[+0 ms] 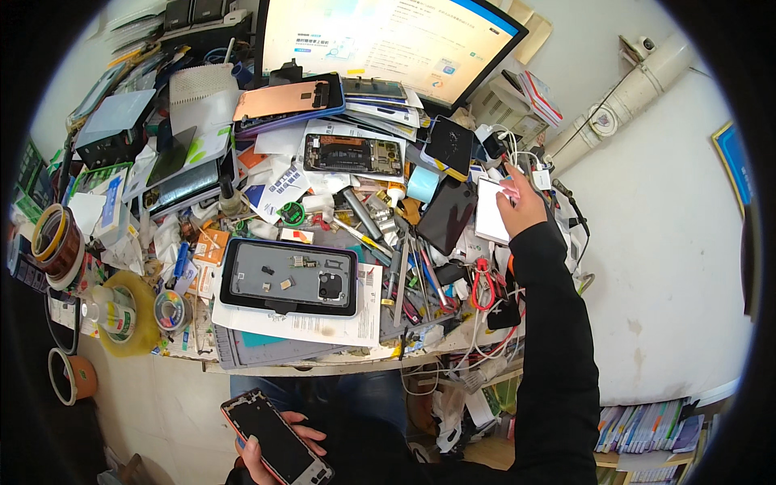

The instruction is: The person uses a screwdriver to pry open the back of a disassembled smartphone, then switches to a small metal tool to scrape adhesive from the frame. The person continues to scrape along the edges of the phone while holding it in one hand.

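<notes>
My left hand grips a phone frame with a dark inner face and a red-orange edge, held tilted over my lap at the lower edge. My right hand reaches across the right side of the bench. It overlaps a white flat rectangular pad, its index finger stretched toward white chargers and cables. Whether it touches the pad, I cannot tell. In front of me, a phone back housing lies in a dark tray with small metal parts on it, above a printed paper sheet.
Tweezers, screwdrivers and red-handled pliers crowd the bench right of the tray. An opened phone and a dark phone screen lie farther back, below a lit monitor. Tape rolls and a bottle stand at left.
</notes>
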Motion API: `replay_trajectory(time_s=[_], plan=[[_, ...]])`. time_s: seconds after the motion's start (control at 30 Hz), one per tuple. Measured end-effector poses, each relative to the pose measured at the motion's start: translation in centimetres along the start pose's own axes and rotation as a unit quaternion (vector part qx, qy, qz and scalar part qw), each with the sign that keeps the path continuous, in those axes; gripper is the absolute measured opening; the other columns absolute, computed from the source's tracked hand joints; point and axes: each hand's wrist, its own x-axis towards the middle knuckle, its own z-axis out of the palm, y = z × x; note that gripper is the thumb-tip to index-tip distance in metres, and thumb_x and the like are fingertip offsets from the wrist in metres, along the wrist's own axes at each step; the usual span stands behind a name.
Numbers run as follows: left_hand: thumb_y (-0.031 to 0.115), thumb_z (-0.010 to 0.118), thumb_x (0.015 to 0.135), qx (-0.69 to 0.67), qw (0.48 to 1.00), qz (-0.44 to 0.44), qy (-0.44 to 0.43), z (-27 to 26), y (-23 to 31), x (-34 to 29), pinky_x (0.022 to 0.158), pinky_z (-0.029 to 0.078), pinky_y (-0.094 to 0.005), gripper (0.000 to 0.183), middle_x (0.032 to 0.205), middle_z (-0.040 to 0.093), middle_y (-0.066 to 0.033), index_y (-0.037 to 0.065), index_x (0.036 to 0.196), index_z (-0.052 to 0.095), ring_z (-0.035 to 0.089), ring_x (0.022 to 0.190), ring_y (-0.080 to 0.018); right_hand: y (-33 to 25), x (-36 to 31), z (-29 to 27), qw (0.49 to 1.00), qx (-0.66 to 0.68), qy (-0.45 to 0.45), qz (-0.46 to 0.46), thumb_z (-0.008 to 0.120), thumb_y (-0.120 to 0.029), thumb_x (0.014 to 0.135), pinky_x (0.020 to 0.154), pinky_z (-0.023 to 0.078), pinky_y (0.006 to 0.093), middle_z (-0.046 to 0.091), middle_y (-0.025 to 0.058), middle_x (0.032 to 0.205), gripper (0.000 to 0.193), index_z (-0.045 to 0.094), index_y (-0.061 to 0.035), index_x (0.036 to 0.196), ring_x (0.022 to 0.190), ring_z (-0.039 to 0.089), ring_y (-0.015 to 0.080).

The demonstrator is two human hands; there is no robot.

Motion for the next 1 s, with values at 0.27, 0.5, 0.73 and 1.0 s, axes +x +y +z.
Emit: replay_trajectory(time_s=[0.27,0.5,0.73,1.0], plan=[[0.081,0.041,0.091,-0.012,0.999,-0.019,-0.044,-0.2,0.0,0.3,0.074,0.062,-0.0468,0.101,0.109,0.070,-0.0360,-0.008,0.138,0.048,0.074,0.083,-0.0434,-9.4,-1.5,4.2,0.975,-0.093,-0.137,0.149,0.066,-0.069,0.089,0.092,0.057,0.0452,0.071,0.0337,0.115,0.111,0.030,0.0159,0.150,0.105,0.072,0.0460],[0.080,0.042,0.091,-0.024,0.999,0.013,-0.039,-1.1,0.5,-0.6,0.072,0.062,-0.0477,0.100,0.109,0.069,-0.0370,-0.010,0.136,0.047,0.074,0.082,-0.0441,-9.1,1.3,6.7,0.935,-0.132,-0.197,0.262,0.076,-0.063,0.077,0.094,0.058,0.0420,0.066,0.0379,0.121,0.119,0.028,0.0229,0.145,0.108,0.072,0.0430],[0.079,0.042,0.092,-0.040,0.999,0.014,-0.032,-1.6,0.7,-0.6,0.071,0.062,-0.0477,0.100,0.107,0.069,-0.0377,-0.011,0.135,0.046,0.074,0.079,-0.0442,-5.2,2.4,-0.1,0.930,0.016,-0.227,0.289,0.076,-0.056,0.075,0.053,0.056,0.0428,0.070,0.0285,0.095,0.099,0.045,0.0205,0.128,0.069,0.073,0.0326],[0.079,0.040,0.092,-0.019,0.999,-0.003,-0.035,-1.0,0.7,-0.3,0.070,0.062,-0.0461,0.100,0.108,0.070,-0.0359,-0.011,0.135,0.047,0.074,0.079,-0.0423,-2.3,1.3,-2.6,0.935,-0.208,-0.094,0.271,0.074,-0.056,0.074,0.102,0.052,0.0460,0.067,0.0339,0.124,0.104,0.038,0.0110,0.146,0.114,0.069,0.0447]])
